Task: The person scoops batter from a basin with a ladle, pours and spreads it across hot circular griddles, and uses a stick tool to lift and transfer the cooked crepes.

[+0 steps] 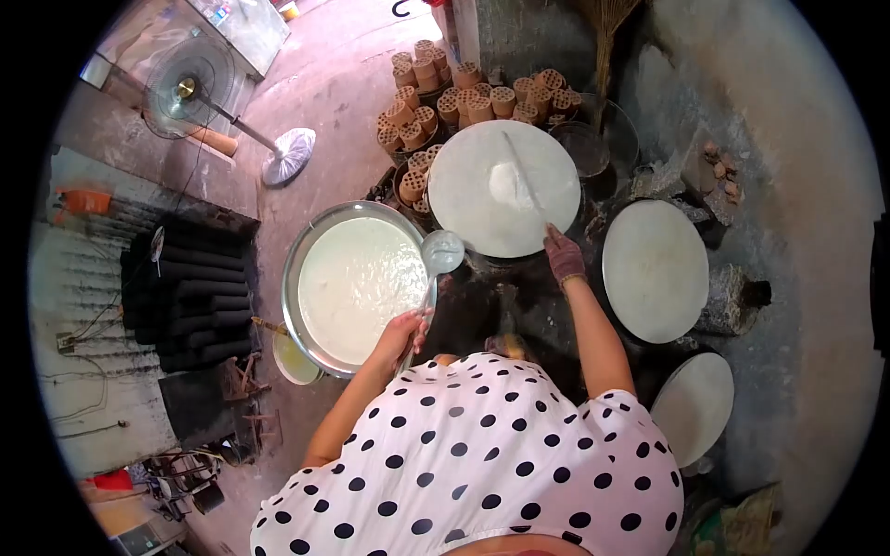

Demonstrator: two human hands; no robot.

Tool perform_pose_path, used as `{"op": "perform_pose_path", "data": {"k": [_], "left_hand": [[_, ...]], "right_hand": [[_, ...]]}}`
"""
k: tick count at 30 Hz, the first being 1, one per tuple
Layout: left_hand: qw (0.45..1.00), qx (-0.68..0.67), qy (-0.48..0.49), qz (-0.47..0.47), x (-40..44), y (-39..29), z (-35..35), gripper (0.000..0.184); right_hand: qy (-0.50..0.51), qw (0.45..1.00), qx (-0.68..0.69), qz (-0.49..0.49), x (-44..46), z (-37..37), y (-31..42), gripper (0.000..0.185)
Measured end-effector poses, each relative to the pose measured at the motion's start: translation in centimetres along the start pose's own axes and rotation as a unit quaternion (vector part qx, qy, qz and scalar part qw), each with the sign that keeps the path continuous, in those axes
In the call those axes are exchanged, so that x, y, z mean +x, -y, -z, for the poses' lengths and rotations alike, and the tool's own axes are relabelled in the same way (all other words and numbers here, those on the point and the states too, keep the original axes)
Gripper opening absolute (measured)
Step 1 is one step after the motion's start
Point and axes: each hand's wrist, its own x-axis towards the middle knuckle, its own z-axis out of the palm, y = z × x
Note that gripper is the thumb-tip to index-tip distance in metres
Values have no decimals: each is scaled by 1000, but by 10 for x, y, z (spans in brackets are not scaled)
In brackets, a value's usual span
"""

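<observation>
A wide metal basin (290, 278) holds white liquid (357, 287). Right of the basin and a little farther forward is a round plate (464, 195); farther right of the basin stands a second plate (655, 271), and a third plate (693, 408) leans to its right and nearer the person. A ladle (443, 252) has its bowl over the basin's right rim, and a thin strip (524, 171) reaches across the first plate, right of the basin. At the basin's near right edge the bare left hand (404, 337) grasps the ladle's handle; well right of the basin the gloved right hand (564, 255) grips the strip's near end. A small white patch (507, 183) marks the first plate, beyond the basin's right side
</observation>
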Motion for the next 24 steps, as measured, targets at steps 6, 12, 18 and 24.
{"op": "perform_pose_path", "data": {"k": [6, 12, 18, 24], "left_hand": [[986, 157, -13, -62, 76, -29, -4, 20], [990, 75, -62, -101, 134, -52, -57, 18], [991, -75, -70, -83, 157, -50, -81, 16], [980, -98, 74, -156, 44, -78, -59, 35]], "right_hand": [[68, 978, -190, 52, -86, 34, 4, 38], [-63, 965, -251, -32, -107, -35, -3, 37], [8, 924, -334, 184, -88, -103, -35, 22], [-39, 978, -206, -2, -101, -50, -14, 37]]}}
